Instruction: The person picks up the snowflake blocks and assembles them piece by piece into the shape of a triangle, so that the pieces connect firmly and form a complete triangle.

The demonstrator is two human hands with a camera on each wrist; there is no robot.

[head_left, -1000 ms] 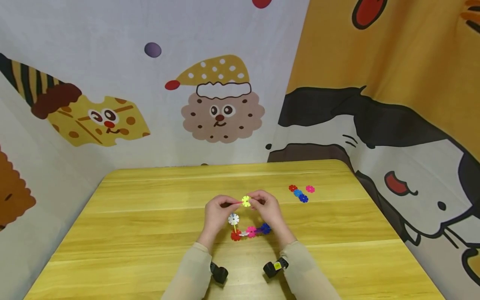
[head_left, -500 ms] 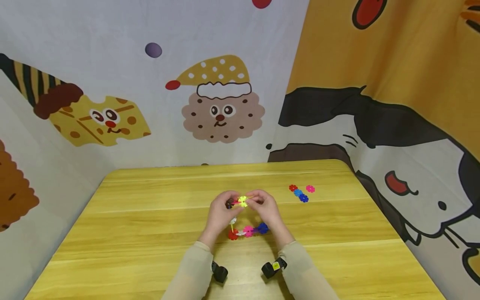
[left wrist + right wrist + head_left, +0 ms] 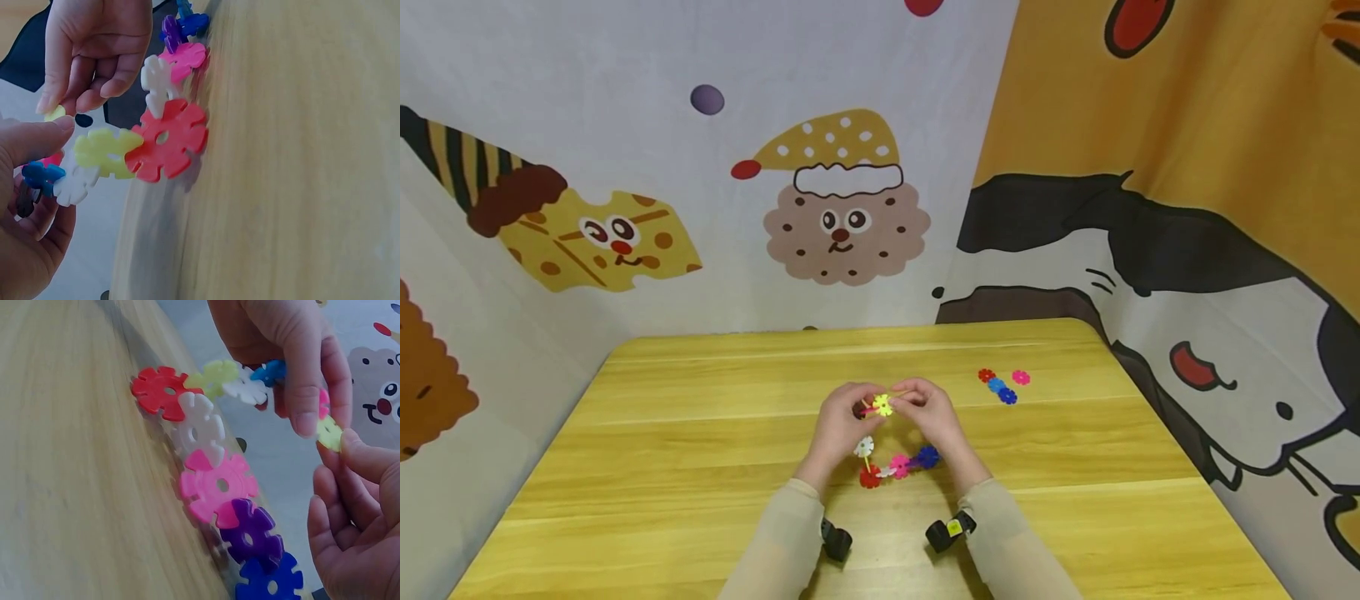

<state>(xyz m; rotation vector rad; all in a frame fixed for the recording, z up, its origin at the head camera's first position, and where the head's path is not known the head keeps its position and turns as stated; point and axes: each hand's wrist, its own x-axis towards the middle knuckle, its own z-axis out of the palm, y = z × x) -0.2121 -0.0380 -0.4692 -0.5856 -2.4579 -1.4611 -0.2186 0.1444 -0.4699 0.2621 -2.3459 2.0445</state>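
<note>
While fingers [image 3: 369, 456] pinch the yellow disc [image 3: 329, 433], four discs [image 3: 996, 386] lie farther right.

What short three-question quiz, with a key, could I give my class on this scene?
1. Multiple choice: in the right wrist view, what colour is the disc that links the purple disc to a white disc: A red, B pink or C green?
2. True or false: the four far discs, set off from the hands, all share one colour.
3. Which is nearer those far discs, the left hand or the right hand?

Key: 1. B; 2. False; 3. The right hand.
</note>
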